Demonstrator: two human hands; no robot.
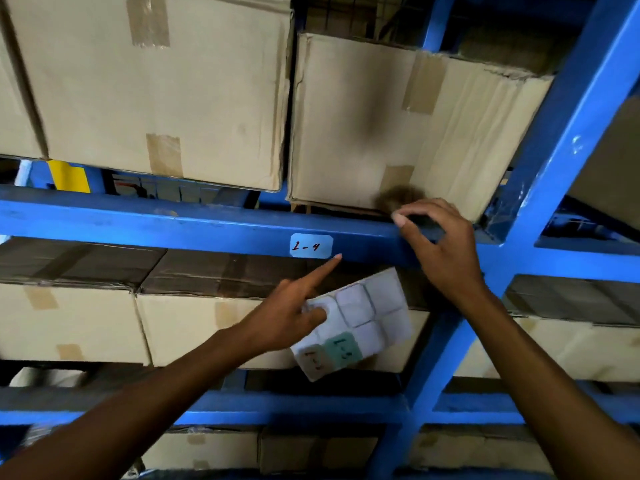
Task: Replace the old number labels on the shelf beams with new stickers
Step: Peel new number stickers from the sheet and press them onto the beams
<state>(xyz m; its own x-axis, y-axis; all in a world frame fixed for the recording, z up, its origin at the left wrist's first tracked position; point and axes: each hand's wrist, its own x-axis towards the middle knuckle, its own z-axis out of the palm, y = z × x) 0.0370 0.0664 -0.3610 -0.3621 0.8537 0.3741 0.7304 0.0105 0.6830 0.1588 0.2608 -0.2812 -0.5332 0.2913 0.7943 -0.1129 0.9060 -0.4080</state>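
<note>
A white label (311,245) with "1-4" handwritten on it is stuck on the front of the blue shelf beam (173,226). My left hand (294,313) grips a sticker sheet (367,317), thumb on its face. Its index finger points up, the tip just below the label's right corner. The sheet carries several blank white stickers, plus a green and a beige sticker with writing. My right hand (440,247) rests on the beam to the right of the label, its fingers curled round a small dark object (427,226) that I cannot identify.
Taped cardboard boxes (166,91) stand on the shelf above the beam, and more boxes (69,320) fill the shelf below. A blue upright (554,161) rises at the right. A lower blue beam (277,407) crosses under my arms.
</note>
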